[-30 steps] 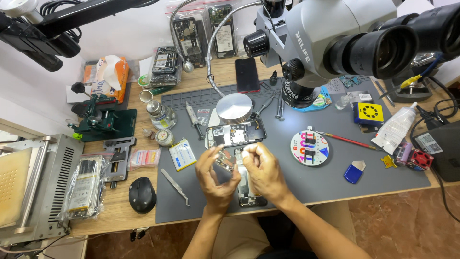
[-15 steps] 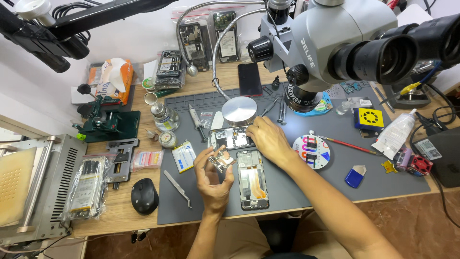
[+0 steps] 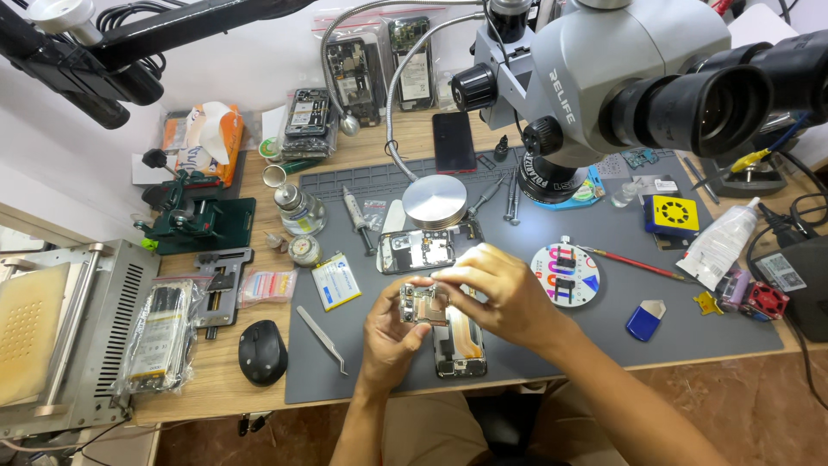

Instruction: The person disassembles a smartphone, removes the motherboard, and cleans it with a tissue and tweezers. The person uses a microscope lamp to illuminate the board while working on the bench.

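Right hand [image 3: 504, 293] back from opened phone [image 3: 417, 250] (joins left [image 3: 390, 332]) on circuit board [image 3: 423, 304]

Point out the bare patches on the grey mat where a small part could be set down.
Bare mat lies between the right hand, the round parts dish and the blue pick. Another patch lies between the tweezers and the left hand. It is crowded at the back, around the round metal disc and the opened phone.
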